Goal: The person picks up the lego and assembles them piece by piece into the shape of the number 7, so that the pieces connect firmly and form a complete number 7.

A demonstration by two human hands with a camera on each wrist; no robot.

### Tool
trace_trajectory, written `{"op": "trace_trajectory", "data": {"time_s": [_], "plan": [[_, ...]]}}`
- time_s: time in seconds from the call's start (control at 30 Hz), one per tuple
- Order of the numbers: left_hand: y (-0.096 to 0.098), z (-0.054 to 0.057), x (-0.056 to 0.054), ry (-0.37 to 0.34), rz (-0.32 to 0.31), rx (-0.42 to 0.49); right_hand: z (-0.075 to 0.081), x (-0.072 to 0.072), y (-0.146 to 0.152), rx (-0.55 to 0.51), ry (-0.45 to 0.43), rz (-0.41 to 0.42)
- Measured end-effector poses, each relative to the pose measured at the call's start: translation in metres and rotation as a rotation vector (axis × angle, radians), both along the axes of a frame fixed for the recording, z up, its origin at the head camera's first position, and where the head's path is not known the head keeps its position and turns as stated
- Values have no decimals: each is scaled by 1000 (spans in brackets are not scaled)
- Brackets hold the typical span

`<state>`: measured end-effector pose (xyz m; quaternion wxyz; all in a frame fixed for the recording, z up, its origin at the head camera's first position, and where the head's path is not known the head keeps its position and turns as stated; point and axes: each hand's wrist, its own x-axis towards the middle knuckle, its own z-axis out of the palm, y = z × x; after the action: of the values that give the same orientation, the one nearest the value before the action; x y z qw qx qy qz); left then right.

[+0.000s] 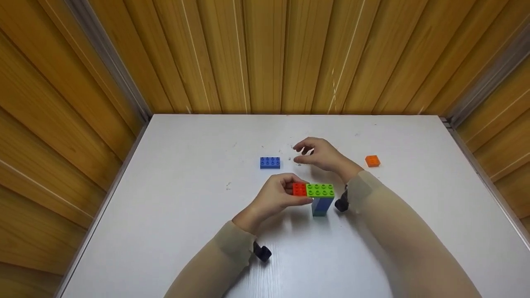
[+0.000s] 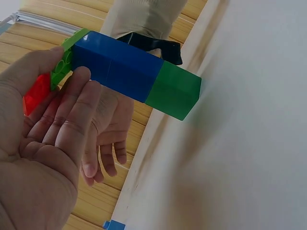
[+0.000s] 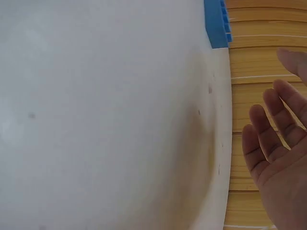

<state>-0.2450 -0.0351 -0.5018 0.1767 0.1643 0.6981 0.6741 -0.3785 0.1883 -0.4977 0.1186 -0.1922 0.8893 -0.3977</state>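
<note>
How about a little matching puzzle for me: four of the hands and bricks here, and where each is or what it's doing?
Column one
1. Left hand
2. Right hand
3. Loose blue brick
4. Orange brick

Column two (sides as in the head view)
A. Holds nothing
B. Lies on the table, right of both hands
C. Lies just left of the empty hand
D. Holds the brick tower

Pairs: 1-D, 2-A, 3-C, 4-B

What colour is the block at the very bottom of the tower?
The bottom block is green; it shows best in the left wrist view.
</note>
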Motion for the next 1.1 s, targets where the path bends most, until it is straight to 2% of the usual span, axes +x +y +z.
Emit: {"op": "trace_trajectory", "data": {"time_s": [0.23, 0.43, 0.5, 0.73, 1.0, 1.1], "plan": [[-10, -2, 2, 24, 6, -32, -12, -7, -31, 60, 2, 116], [-12, -4, 5, 35, 0, -46, -20, -8, -48, 88, 30, 164], [-11, -5, 6, 41, -6, -41, -21, -7, -50, 96, 28, 165], [-6, -4, 6, 57, -25, -26, -21, 1, -49, 32, -80, 99], [-4, -3, 5, 46, -41, -31, -17, 3, -41, 50, -64, 69], [-4, -2, 4, 42, -41, -29, -15, 0, -36, 43, 8, 89]]}}
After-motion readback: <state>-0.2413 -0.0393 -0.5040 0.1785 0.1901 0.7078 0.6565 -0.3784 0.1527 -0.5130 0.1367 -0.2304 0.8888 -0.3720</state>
